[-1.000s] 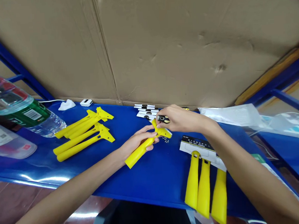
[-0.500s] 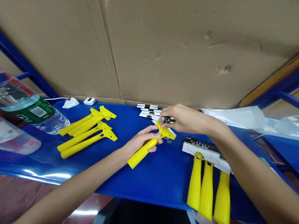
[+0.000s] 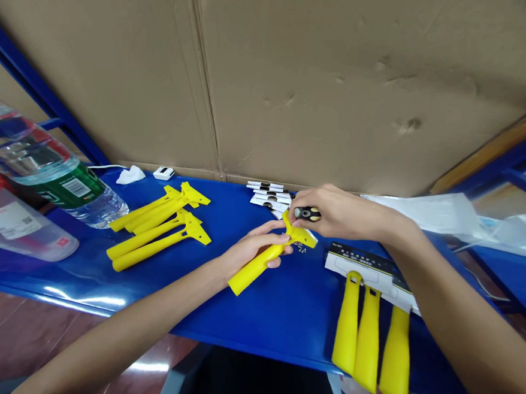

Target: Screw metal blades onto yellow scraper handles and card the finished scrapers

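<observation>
My left hand [image 3: 260,244] is closed around the handle of a yellow scraper [image 3: 254,272], whose wide head points away to the right. Above that head, my right hand [image 3: 324,210] grips a screwdriver [image 3: 308,213] by its black and yellow handle; my fingers hide its tip. Small metal screws [image 3: 299,246] partly show on the blue table just behind the scraper head. Beyond my right hand lies a fanned stack of white and black blade packets [image 3: 269,195].
Several yellow scraper handles [image 3: 158,243] lie at the left. Other yellow scrapers [image 3: 348,326] with black-and-white sleeves [image 3: 367,269] sit at the right edge. A large water bottle [image 3: 70,180] and a clear plastic jar [image 3: 26,228] stand far left. Cardboard [image 3: 304,80] walls the back.
The view has shifted slightly, moving the table's things a little rightward. My right hand has turned a little with the screwdriver, showing more of its handle. Both hands keep their holds.
</observation>
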`<action>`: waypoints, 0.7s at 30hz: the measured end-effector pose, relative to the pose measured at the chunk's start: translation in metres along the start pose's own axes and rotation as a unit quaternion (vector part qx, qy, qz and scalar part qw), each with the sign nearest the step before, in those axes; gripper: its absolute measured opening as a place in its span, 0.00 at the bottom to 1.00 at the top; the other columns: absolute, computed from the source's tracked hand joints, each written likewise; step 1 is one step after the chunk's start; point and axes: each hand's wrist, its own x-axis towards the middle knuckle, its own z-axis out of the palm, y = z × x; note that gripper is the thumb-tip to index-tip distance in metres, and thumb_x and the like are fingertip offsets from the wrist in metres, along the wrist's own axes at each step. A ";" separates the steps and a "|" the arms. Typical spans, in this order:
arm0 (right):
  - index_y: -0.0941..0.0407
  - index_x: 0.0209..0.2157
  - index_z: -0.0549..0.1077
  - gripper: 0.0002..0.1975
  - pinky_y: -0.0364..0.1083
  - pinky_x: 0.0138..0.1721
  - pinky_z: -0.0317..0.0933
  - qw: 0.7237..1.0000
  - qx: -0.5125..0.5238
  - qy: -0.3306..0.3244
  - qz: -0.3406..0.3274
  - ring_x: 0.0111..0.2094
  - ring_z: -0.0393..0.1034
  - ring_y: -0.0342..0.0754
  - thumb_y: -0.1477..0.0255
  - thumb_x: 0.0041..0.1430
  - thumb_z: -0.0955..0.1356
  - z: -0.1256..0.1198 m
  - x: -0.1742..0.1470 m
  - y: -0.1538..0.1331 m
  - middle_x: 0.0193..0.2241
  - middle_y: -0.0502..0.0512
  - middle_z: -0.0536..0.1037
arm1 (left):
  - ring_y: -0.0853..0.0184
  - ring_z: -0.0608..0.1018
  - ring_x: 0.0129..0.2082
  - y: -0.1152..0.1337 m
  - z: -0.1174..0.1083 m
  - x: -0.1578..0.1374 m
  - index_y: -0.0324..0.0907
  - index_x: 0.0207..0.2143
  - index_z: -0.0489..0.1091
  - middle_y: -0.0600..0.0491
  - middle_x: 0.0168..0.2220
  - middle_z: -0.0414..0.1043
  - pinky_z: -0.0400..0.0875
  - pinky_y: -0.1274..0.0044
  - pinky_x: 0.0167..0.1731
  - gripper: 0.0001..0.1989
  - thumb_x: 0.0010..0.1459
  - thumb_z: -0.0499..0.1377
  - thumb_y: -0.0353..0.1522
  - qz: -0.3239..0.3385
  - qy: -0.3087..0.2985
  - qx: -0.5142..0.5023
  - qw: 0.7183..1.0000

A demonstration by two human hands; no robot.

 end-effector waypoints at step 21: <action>0.54 0.36 0.77 0.03 0.46 0.35 0.54 0.999 -0.021 0.002 0.034 0.32 0.72 0.47 0.71 0.67 0.71 -0.005 -0.003 0.007 0.34 0.52 0.82 | 0.75 0.75 0.26 0.003 -0.013 0.003 0.44 0.62 0.66 0.47 0.43 0.74 0.62 0.88 0.17 0.25 0.65 0.65 0.26 0.101 0.022 -0.092 0.990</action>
